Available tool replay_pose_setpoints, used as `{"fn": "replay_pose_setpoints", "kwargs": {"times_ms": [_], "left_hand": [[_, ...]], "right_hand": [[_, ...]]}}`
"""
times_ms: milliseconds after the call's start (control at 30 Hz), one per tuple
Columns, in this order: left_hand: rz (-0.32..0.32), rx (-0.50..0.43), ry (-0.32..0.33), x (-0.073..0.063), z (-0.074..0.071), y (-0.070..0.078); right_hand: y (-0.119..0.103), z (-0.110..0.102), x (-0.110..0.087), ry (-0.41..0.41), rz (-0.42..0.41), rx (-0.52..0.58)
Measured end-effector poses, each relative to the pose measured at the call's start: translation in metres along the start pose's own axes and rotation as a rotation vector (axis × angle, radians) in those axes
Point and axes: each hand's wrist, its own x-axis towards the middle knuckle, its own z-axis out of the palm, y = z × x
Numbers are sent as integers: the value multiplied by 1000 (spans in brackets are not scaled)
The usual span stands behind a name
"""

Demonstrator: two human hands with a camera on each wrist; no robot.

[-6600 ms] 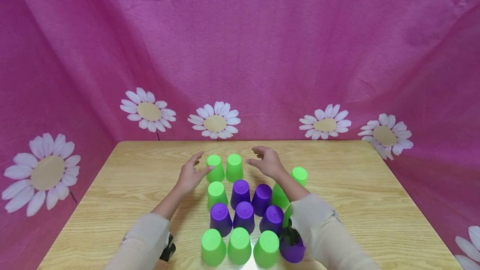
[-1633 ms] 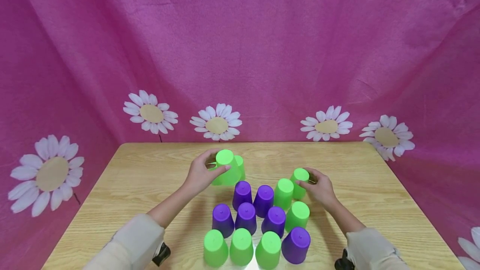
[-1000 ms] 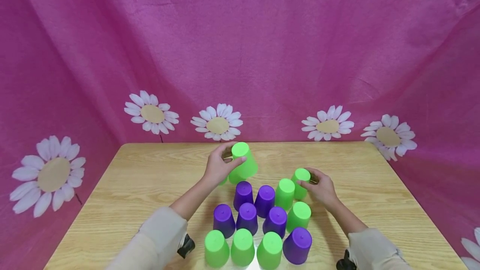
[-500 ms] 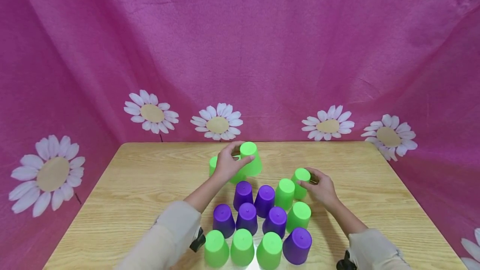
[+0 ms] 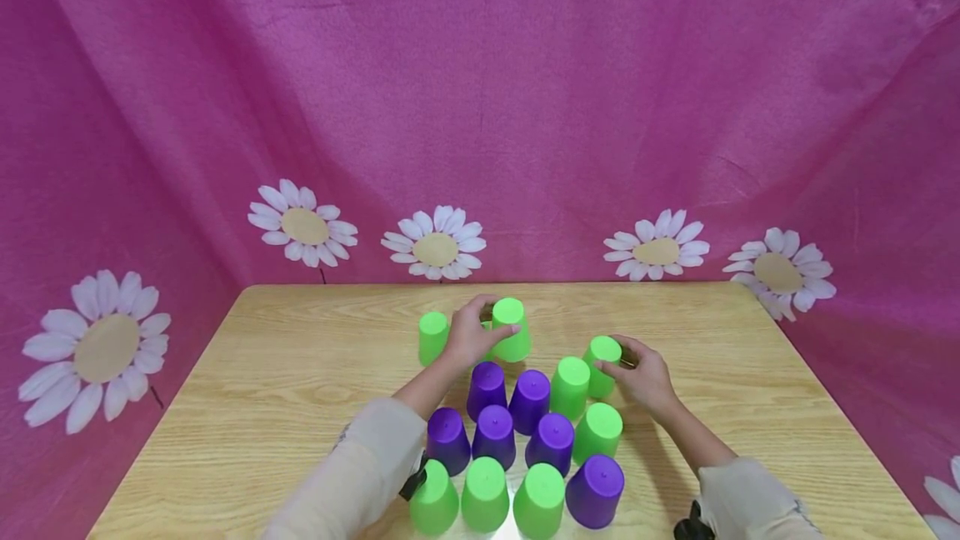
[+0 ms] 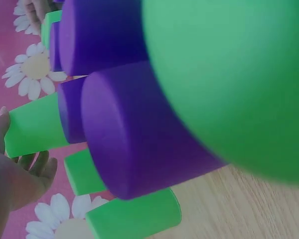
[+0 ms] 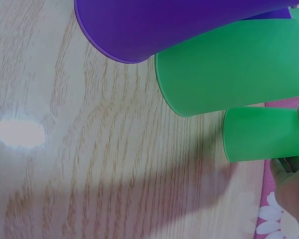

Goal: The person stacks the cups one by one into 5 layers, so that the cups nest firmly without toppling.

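My left hand (image 5: 471, 336) grips an upside-down green cup (image 5: 512, 332) near the back middle; whether its rim touches the table cannot be told. Thumb and fingers also show round that green cup (image 6: 35, 127) in the left wrist view. Behind the hand, another green cup (image 5: 487, 338) is mostly hidden, and one more green cup (image 5: 432, 338) stands to its left. On the right, my right hand (image 5: 645, 375) holds the side of an upside-down green cup (image 5: 602, 365) standing on the table. The right wrist view shows fingers on this green cup (image 7: 264, 134).
Several upside-down purple cups (image 5: 493, 437) stand close together in the middle. Front green cups (image 5: 485, 494) form a row with a purple cup (image 5: 595, 490) at its right end. The wooden table (image 5: 300, 357) ends at a pink curtain (image 5: 540, 148) with daisies.
My left hand lifted a green cup from the left of the purple ones, carried it right past the back cups and lowered it. My right hand moved right and took hold of a green cup.
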Motion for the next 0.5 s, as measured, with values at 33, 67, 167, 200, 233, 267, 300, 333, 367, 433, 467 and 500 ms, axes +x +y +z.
{"fn": "replay_pose_setpoints", "kwargs": {"times_ms": [33, 67, 167, 200, 233, 267, 300, 333, 367, 433, 467, 500], "left_hand": [[0, 15, -10, 0, 1, 0], [-3, 25, -20, 0, 2, -1], [-9, 57, -43, -1, 5, -2], [-8, 71, -47, -1, 6, -3], [-11, 82, -52, -1, 7, -3], [-13, 94, -59, 0, 8, -4], [-16, 108, -70, 0, 9, -4], [-18, 122, -83, 1, 10, -5], [-16, 143, -98, 1, 10, -6], [-14, 177, -132, 2, 11, -6], [-9, 196, -150, 3, 12, -6], [-7, 213, -166, 3, 12, -5]], "right_hand": [[0, 0, 0, 4, -1, 4], [0, 0, 0, 5, -3, 4], [-1, 0, 1, 6, -7, 8], [-1, 0, 1, 4, -7, 7], [-1, 0, 1, 5, -7, 8], [-2, 0, 1, 3, -7, 7], [-2, 0, 0, 2, -4, 6], [-2, 0, 0, 1, -2, 6], [-3, 0, 0, 2, 1, 6], [-3, -1, -1, 0, 7, 6], [-3, -1, -2, -1, 10, 5], [-3, -1, -2, -2, 13, 5]]}}
